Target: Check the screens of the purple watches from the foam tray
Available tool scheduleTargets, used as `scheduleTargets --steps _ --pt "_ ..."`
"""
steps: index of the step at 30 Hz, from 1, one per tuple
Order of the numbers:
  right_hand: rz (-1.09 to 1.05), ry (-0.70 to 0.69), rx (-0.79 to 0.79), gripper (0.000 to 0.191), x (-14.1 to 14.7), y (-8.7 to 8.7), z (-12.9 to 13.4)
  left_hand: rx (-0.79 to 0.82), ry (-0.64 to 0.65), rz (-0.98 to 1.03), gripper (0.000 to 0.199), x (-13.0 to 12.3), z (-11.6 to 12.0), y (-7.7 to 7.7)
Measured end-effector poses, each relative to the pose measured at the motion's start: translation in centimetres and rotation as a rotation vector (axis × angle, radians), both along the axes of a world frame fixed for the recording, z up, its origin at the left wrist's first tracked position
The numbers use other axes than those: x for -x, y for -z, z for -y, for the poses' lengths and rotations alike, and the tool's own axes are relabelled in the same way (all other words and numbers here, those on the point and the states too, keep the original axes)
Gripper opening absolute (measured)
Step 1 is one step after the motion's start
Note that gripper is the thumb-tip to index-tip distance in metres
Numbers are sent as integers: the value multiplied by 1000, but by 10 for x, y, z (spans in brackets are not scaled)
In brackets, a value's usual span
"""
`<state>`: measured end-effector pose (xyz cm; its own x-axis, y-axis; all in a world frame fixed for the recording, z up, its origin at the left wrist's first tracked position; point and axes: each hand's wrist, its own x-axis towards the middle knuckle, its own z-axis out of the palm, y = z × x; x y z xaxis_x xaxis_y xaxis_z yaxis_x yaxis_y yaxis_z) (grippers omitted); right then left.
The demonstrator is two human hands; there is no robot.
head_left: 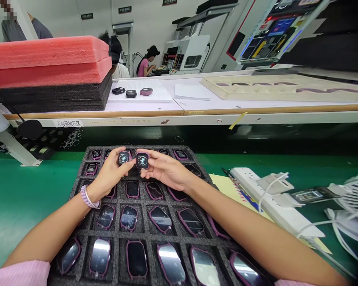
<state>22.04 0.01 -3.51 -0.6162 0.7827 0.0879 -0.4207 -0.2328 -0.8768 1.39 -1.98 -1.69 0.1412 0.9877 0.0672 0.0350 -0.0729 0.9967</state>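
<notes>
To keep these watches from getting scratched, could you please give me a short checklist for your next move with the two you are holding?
1. Left hand holding left watch between its fingers: ok.
2. Right hand holding right watch between its fingers: ok.
3. Both screens lit: ok.
4. Screen contents correct: cannot tell, too small.
5. Tray watches in the foam tray seated in their slots: ok where visible; those beneath the hands cannot tell.
</notes>
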Motion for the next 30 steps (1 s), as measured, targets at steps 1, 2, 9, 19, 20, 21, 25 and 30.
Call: scheduleTargets --steps 1,2,9,19,20,21,25,30 --pt "-10 18 28 48 0 0 -1 58 15 59 64 0 0 -1" --pt "-20 35 45 46 0 0 -2 102 22 115 65 -1 0 -2" --pt "-13 122 22 39 1 2 -3 180 59 256 61 0 2 -7" --pt "26 136 -30 42 0 2 0 163 97 283 49 -1 0 -4" --pt "28 137 -33 42 0 2 0 164 100 280 49 -1 0 -4" --pt "30 137 -37 43 0 3 0 164 102 275 50 -1 0 -4" --pt "40 127 -55 44 0 4 -1 151 104 267 51 -1 0 -4" --pt "57 127 -64 45 1 4 -1 133 100 263 52 0 0 -4"
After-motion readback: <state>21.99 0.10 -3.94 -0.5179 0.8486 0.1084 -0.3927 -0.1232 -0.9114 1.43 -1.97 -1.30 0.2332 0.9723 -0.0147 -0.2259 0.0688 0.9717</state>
